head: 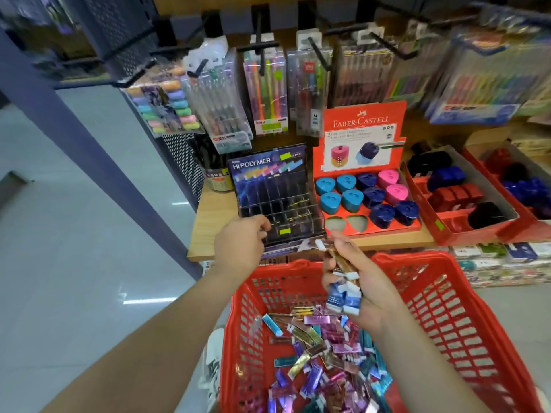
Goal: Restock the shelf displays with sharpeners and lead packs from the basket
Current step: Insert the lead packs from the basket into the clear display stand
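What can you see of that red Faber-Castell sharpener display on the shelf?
The Faber-Castell display is a red cardboard tray with an upright printed back card. It stands on the wooden shelf, just right of the Hi-Polymer lead rack. Its rounded-triangle slots hold plastic sharpeners: four light blue, four dark blue and two pink. The two front-left slots are empty.

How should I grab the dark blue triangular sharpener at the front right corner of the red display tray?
Pinch the dark blue triangular sharpener by its exposed upper sides, coming down from above: its base sits sunk in the red display tray, with another sharpener close on its left.
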{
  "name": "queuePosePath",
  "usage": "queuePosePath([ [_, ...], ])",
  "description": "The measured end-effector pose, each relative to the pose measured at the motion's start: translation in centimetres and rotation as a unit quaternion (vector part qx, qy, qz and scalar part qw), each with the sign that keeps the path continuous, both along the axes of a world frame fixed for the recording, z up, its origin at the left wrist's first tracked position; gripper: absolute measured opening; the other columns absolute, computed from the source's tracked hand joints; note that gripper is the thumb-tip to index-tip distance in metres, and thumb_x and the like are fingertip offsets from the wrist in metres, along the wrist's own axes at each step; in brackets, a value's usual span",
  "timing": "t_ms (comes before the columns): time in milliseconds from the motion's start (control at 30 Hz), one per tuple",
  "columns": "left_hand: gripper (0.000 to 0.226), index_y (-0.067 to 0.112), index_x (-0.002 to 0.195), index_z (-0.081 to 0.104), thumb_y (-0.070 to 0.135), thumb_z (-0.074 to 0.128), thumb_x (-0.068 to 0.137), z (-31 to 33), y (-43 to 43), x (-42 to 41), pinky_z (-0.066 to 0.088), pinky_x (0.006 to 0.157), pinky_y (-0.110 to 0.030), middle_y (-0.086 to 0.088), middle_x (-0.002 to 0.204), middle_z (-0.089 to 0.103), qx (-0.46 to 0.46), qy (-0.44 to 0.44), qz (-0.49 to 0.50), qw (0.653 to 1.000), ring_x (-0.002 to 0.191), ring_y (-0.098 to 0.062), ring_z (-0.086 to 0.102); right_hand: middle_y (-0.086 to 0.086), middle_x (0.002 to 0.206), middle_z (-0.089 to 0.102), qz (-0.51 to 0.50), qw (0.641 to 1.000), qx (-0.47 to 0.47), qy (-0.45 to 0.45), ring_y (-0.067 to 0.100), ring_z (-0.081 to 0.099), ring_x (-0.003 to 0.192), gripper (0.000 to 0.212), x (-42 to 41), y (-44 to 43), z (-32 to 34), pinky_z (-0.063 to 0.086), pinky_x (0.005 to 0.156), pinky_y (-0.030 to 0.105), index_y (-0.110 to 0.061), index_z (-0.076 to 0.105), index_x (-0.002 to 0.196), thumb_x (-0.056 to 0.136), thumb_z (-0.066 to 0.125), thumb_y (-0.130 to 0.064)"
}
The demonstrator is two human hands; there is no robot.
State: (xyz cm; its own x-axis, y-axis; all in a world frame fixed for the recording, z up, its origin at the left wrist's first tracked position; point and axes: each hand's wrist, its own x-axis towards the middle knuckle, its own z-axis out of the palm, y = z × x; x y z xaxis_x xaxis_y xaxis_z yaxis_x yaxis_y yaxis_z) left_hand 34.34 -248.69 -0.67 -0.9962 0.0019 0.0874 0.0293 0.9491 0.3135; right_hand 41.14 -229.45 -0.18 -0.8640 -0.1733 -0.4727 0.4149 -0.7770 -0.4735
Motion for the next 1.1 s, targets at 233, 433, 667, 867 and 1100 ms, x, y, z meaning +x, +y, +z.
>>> queuePosePath([
  [233, 0.020, 0.032, 0.108, 0.061, 0.020, 0.050, 0.095, -0.2, -0.1, 1.6, 0.046, 0.065, -0.032, 0.004, 0.095, 0.065, -0.006, -0.006, -0.024, 1.000, 0.095, -0.017, 0.054, 0.012, 0.079, 0.068, 0.011, 1.000, -0.020, -0.011, 0.017, 0.063, 0.057, 0.031, 0.2, -0.3, -0.3, 0.052, 0.047, 0.022, -0.016, 0.060, 0.115, 0.083, 0.062, -0.015],
  [433, 0.022, 0.026, 0.108, 0.066, 0.020, 0.066, 0.087, 0.4, -0.5, 0.5, 0.048, 0.079, -0.031, 0.004, 0.098, 0.064, 0.046, -0.024, -0.031, 0.998, 0.099, -0.018, 0.054, 0.014, 0.081, 0.060, 0.016, 1.000, 0.010, 0.005, 0.017, 0.057, 0.054, 0.028, -1.0, -1.8, -0.1, 0.048, 0.048, 0.024, -0.016, 0.063, 0.108, 0.080, 0.066, -0.012],
  [667, 0.032, 0.013, 0.099, 0.070, 0.037, 0.050, 0.097, 6.9, 0.5, -0.5, 0.055, 0.069, -0.029, -0.002, 0.076, 0.069, 0.365, -0.249, 0.011, 0.897, 0.069, -0.014, 0.063, 0.006, 0.078, 0.068, 0.026, 0.986, 0.140, 0.092, 0.016, 0.056, 0.055, 0.039, -2.4, -3.1, 0.4, 0.049, 0.050, 0.027, -0.019, 0.067, 0.115, 0.076, 0.072, -0.015],
  [867, 0.011, 0.006, 0.095, 0.069, 0.012, 0.068, 0.086, 7.8, -1.0, -0.1, 0.060, 0.068, -0.026, -0.008, 0.074, 0.072, 0.425, -0.310, -0.012, 0.851, 0.069, -0.015, 0.070, 0.008, 0.081, 0.067, 0.046, 0.976, 0.176, 0.119, 0.017, 0.057, 0.057, 0.048, -3.1, -4.5, 0.8, 0.050, 0.054, 0.030, -0.022, 0.067, 0.115, 0.067, 0.077, -0.018],
  [1100, 0.017, 0.005, 0.097, 0.070, -0.002, 0.067, 0.082, 7.1, -3.3, -1.5, 0.059, 0.066, -0.025, -0.007, 0.075, 0.070, 0.467, -0.277, 0.015, 0.840, 0.072, -0.017, 0.070, 0.010, 0.073, 0.065, 0.066, 0.991, 0.080, 0.084, 0.017, 0.057, 0.056, 0.047, -4.0, -4.4, 0.2, 0.048, 0.049, 0.026, -0.010, 0.064, 0.119, 0.072, 0.071, -0.009],
])
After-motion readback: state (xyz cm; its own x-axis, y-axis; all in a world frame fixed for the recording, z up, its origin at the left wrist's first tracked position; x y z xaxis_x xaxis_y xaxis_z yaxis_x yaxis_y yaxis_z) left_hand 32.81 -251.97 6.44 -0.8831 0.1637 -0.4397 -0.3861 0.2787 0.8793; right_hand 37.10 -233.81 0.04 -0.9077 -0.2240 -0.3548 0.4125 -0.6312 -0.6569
